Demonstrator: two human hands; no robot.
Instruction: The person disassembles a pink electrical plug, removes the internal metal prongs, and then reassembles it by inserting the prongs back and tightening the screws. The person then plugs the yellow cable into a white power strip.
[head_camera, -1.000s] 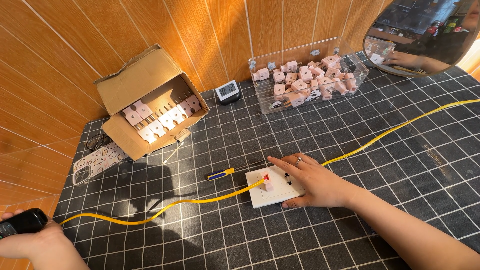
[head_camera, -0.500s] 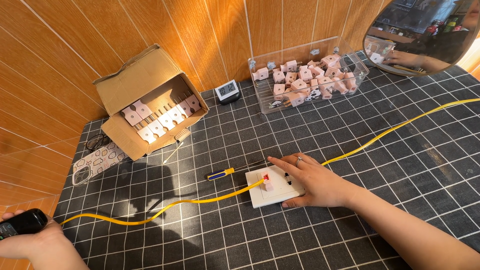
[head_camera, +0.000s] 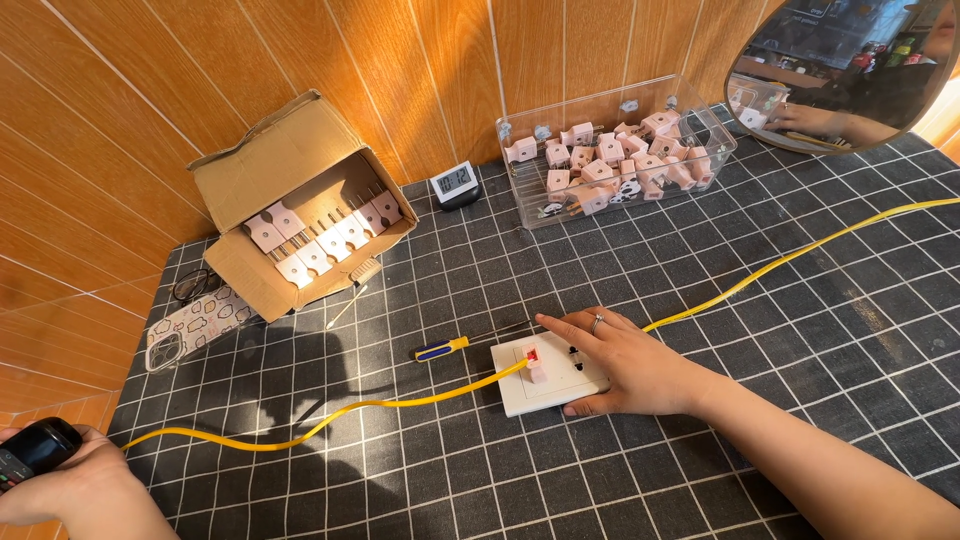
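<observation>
A wood-panelled wall (head_camera: 300, 60) is backing a table (head_camera: 800, 300) covered by a dark mat with a white grid. A round mirror (head_camera: 850, 70) is leaning at the far right corner. An open cardboard box (head_camera: 290, 190) is lying on its side at far left, showing pale pink plug parts in rows. A clear plastic bin (head_camera: 610, 150) is standing against the wall, holding more pink plug parts. A yellow cable (head_camera: 800, 250) is running across the mat from the right edge, passing behind the right hand, and trailing off toward the left.

The right hand (head_camera: 625, 360) is lying flat on a white socket plate (head_camera: 545, 375) near the mat's middle, fingers spread apart and pressing it down. A small pink-and-red part (head_camera: 533, 358) is sitting on the plate where the cable meets it. The left hand (head_camera: 70, 485) is at the lower left corner, fingers closed around a black device (head_camera: 35, 450). A patterned phone case (head_camera: 195, 325) is lying beside the box. A small digital clock (head_camera: 455, 183) is standing by the wall. A screwdriver (head_camera: 445, 348) with a blue and yellow handle is lying just left of the plate.
</observation>
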